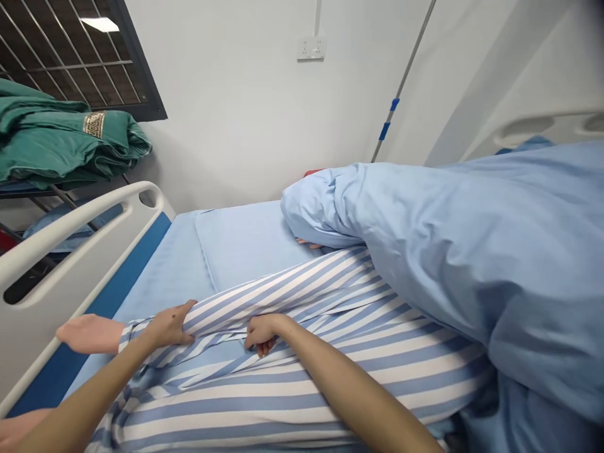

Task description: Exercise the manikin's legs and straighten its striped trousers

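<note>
Blue-and-white striped trousers (pixel 302 283) cover both legs of a figure lying on the bed. My left hand (pixel 170 324) is wrapped around the far lower leg, above the bare foot (pixel 92 333). At about knee height, my right hand (pixel 264 332) is closed with curled fingers at the inner side of the same trouser leg, on the striped cloth. Its fingertips are partly hidden. The other foot (pixel 23 426) lies at the lower left, partly behind my left forearm. A light blue quilt (pixel 448 233) covers the figure's upper part, and some fingers show beneath its edge.
A white and blue bed end board (pixel 85 251) borders the left side. Blue sheeting (pixel 245 245) covers the mattress. Folded green cloth (pixel 61 138) sits on a rack beyond the board. A metal pole (pixel 406 72) and a wall socket (pixel 311 48) are at the back.
</note>
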Motion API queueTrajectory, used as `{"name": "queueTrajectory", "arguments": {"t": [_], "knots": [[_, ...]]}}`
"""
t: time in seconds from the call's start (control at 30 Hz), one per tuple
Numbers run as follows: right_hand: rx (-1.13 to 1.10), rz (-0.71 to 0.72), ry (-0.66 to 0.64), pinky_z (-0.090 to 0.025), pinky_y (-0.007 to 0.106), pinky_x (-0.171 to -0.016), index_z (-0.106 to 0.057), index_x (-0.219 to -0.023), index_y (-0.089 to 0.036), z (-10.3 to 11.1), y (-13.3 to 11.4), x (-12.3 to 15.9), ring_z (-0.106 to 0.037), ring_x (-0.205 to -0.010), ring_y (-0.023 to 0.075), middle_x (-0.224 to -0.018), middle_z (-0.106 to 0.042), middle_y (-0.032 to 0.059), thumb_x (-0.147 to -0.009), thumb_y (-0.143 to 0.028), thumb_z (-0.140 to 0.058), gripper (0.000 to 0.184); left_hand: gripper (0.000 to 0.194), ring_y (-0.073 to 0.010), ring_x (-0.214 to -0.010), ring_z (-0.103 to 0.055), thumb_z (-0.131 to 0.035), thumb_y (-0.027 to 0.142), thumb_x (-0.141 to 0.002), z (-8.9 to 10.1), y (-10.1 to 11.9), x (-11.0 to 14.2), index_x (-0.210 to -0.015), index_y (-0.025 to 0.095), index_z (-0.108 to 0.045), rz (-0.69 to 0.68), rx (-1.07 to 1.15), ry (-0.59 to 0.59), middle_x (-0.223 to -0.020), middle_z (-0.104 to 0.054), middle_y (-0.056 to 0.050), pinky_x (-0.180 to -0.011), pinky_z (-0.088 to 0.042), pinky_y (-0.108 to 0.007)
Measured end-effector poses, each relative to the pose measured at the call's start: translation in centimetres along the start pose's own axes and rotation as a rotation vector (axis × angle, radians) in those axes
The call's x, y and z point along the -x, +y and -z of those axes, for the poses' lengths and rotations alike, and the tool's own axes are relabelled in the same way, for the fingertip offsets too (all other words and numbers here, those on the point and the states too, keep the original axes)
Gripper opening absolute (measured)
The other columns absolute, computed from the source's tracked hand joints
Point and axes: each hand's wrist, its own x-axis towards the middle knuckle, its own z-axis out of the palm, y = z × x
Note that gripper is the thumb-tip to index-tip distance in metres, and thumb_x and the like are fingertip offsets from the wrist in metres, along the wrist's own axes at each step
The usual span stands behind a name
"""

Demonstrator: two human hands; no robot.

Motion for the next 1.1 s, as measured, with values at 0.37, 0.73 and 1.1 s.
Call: {"name": "queueTrajectory", "arguments": {"t": [0.37, 0.73, 1.1], "knots": [[-0.133, 0.007, 0.027, -0.042, 0.022, -0.039, -0.059, -0.062, -0.011, -0.3, -0.3, -0.2, -0.056, -0.042, 0.0148, -0.053, -0.061, 0.0052, -0.066, -0.023, -0.062, 0.013, 0.073, -0.0310, -0.093, -0.059, -0.054, 0.036, -0.057, 2.8, -1.2, 1.0, -0.127, 0.018, -0.039, 0.108, -0.145, -0.068, -0.108, -0.062, -0.015, -0.071, -0.044, -0.035], [-0.826, 0.394, 0.757, -0.047, 0.020, -0.062, -0.057, -0.082, -0.017, 0.6, -3.3, 1.4, -0.058, -0.083, 0.0129, -0.098, -0.062, 0.0044, -0.068, -0.026, -0.052, 0.017, 0.060, -0.0290, -0.085, -0.060, -0.058, 0.045, -0.055, 13.7, 1.0, 2.3, -0.110, 0.024, -0.048, 0.140, -0.273, 0.011, -0.097, -0.064, -0.009, -0.064, -0.042, -0.032], [-0.988, 1.100, 1.242, -0.040, 0.025, -0.066, -0.054, -0.068, -0.018, 5.1, -2.1, 9.7, -0.047, -0.072, 0.0147, -0.068, -0.053, -0.0016, -0.051, -0.022, -0.045, 0.020, 0.058, -0.0206, -0.083, -0.059, -0.063, 0.039, -0.056, 5.0, 12.8, -2.0, -0.108, 0.022, -0.046, 0.212, 0.405, 0.391, -0.089, -0.061, -0.002, -0.067, -0.045, -0.028]]}}
